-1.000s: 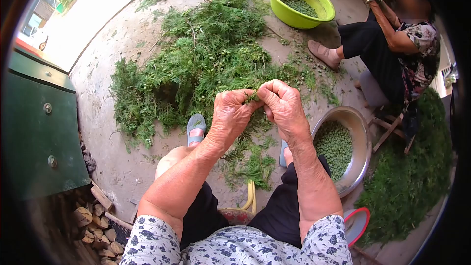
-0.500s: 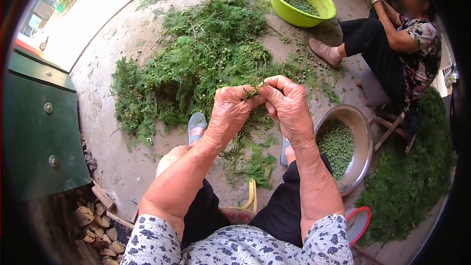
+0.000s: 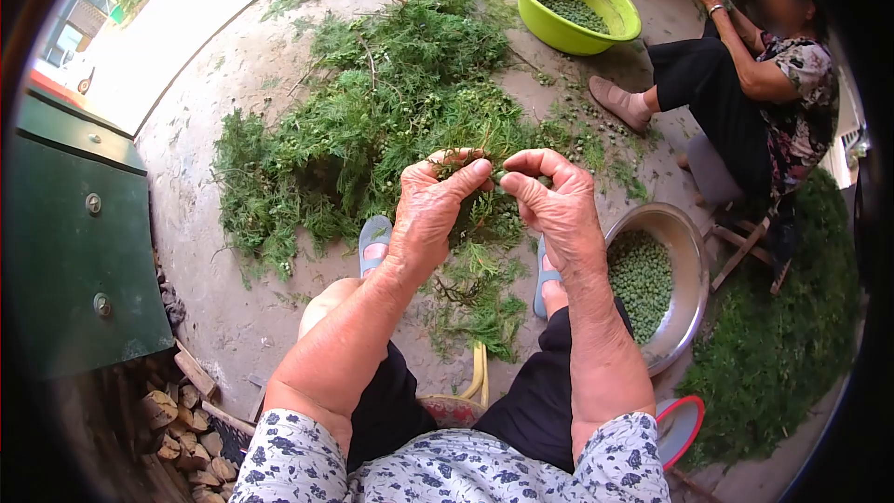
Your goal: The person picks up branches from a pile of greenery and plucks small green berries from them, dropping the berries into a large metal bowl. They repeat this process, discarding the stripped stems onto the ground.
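Over the pile of cut evergreen branches (image 3: pixel 372 121), my left hand (image 3: pixel 430 205) is closed on a leafy evergreen sprig (image 3: pixel 456 158), thumb pressed against the fingers. My right hand (image 3: pixel 559 196) is beside it, thumb and forefinger pinched on a small green cone (image 3: pixel 500 176) close to the left fingertips. My fingers partly hide both. To the right of my right forearm stands a metal basin (image 3: pixel 691 312) holding many round green cones (image 3: pixel 641 284). Loose green sprigs (image 3: pixel 480 307) lie on the ground between my feet.
A lime-green basin (image 3: pixel 568 35), part filled with green cones, stands at the back. At the right a seated person (image 3: pixel 773 84) holds a sprig. More greenery (image 3: pixel 773 354) covers the ground there. A green metal cabinet (image 3: pixel 84 251) and split firewood (image 3: pixel 191 428) are at the left.
My fingertips have drawn slightly apart, and the left hand has turned so more of its thumb shows. A small green cone now shows at the right fingertips. The basins have stayed put.
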